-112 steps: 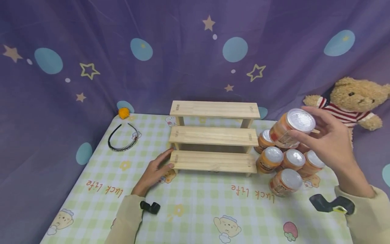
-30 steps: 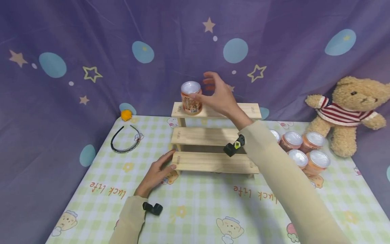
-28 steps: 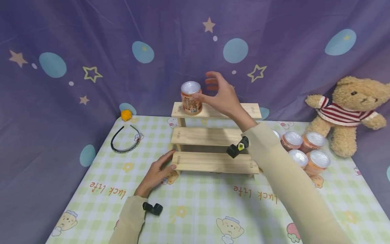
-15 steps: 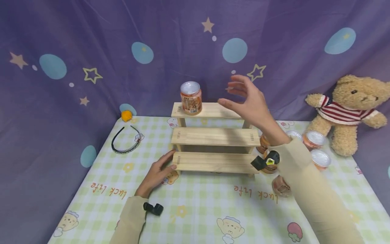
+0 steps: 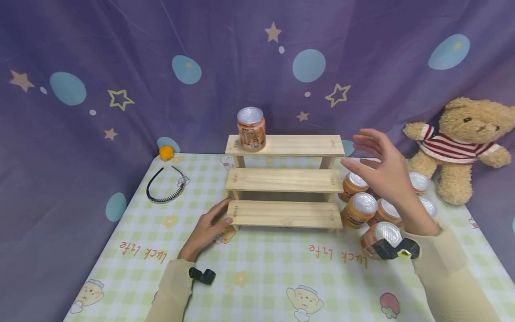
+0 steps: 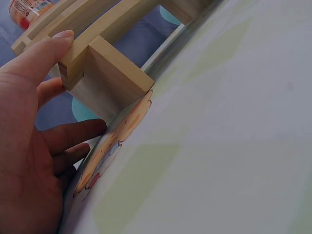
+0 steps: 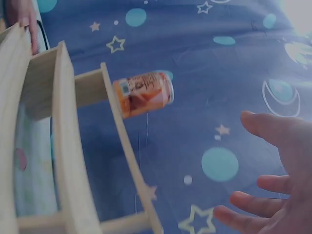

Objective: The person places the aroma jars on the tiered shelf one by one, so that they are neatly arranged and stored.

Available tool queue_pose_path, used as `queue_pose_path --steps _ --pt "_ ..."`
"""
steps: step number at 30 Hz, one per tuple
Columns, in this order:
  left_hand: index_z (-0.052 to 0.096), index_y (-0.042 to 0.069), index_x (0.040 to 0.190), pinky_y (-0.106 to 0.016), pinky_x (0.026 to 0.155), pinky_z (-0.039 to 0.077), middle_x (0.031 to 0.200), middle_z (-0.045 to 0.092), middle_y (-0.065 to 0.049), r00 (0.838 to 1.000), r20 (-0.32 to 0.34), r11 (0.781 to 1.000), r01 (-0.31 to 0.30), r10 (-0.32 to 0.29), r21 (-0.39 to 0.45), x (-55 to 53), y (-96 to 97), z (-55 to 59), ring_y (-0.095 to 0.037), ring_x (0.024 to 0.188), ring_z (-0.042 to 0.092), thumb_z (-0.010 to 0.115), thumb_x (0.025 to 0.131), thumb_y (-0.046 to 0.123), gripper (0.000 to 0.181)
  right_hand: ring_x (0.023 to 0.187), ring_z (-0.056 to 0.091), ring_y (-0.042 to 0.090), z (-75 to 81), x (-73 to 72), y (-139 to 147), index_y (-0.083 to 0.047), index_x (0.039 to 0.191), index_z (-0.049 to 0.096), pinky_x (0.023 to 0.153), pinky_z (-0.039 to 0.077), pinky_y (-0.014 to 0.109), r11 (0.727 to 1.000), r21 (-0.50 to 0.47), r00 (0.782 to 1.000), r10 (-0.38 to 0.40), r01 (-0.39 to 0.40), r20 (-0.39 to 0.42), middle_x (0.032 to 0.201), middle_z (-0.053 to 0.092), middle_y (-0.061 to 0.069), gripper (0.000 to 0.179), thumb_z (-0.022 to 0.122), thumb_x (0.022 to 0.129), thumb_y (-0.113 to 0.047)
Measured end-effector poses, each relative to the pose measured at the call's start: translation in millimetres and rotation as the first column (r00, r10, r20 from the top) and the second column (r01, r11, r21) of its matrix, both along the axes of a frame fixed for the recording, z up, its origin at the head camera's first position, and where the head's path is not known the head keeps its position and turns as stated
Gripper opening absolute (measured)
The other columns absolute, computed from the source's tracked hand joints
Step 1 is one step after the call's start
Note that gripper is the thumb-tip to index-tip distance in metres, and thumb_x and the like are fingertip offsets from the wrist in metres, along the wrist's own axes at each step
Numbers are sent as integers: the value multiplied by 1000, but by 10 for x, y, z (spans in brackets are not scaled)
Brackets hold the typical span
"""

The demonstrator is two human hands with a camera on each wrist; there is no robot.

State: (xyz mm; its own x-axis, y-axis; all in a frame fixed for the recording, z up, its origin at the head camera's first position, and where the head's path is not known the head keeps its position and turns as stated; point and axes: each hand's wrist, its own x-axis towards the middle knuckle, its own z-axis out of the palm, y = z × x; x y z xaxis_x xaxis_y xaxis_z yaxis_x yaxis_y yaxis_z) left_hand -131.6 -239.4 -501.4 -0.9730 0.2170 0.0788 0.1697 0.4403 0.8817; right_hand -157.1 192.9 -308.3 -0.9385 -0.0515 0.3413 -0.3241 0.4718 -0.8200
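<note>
A three-step wooden shelf [image 5: 283, 180] stands mid-table. One orange can with a silvery lid [image 5: 251, 129] sits upright at the left end of its top step; the right wrist view shows the same can [image 7: 145, 93]. My left hand [image 5: 204, 232] rests against the left end of the bottom step, thumb and index finger touching the wood [image 6: 105, 53], the other fingers extended. My right hand [image 5: 384, 167] is in the air right of the shelf, fingers spread and holding nothing. Beneath it stand several similar cans [image 5: 359, 210], some partly hidden by the hand and wrist.
A teddy bear [image 5: 462, 143] in a striped shirt sits at the back right. A black headband [image 5: 162, 197] and a small orange-yellow ball [image 5: 166, 153] lie on the left. The tablecloth [image 5: 257, 277] is green-checked; a purple curtain [image 5: 225, 27] hangs behind.
My right hand carried a can from the right group to the top step, let go of it, and moved back right and down over the cans. My left hand stays at the shelf.
</note>
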Motion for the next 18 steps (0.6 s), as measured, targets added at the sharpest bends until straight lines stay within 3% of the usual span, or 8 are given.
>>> queue_pose_path --steps 3,8,13,18 --pt "45 23 152 -56 125 23 159 44 -6 1000 0 1000 -3 3 5 -2 -7 6 -30 151 35 66 97 22 58 116 54 -12 -141 101 147 -18 148 44 88 48 3 1000 0 1000 -23 23 -16 137 60 0 70 78 87 -12" --pt "43 16 153 -59 125 22 159 42 -12 1000 11 1000 -4 4 17 -9 9 11 -35 151 34 65 97 17 60 115 55 -13 -352 283 377 -15 146 47 86 47 -1 999 3 997 -54 55 -47 127 57 -22 69 78 85 -3" --pt "44 17 152 -58 125 23 159 43 -11 1000 13 1000 -7 7 5 -6 7 17 -34 151 35 66 97 18 60 111 55 -16 -556 460 538 -10 144 48 86 46 -3 995 23 994 -96 97 -54 124 55 -28 68 78 83 1" --pt "45 21 152 -58 125 22 159 44 -8 1000 7 1000 -4 4 15 -6 2 -2 -33 151 35 65 97 20 58 110 52 -22 -767 646 661 -11 143 49 85 42 -5 984 88 988 -153 153 -4 121 53 -33 68 81 83 -7"
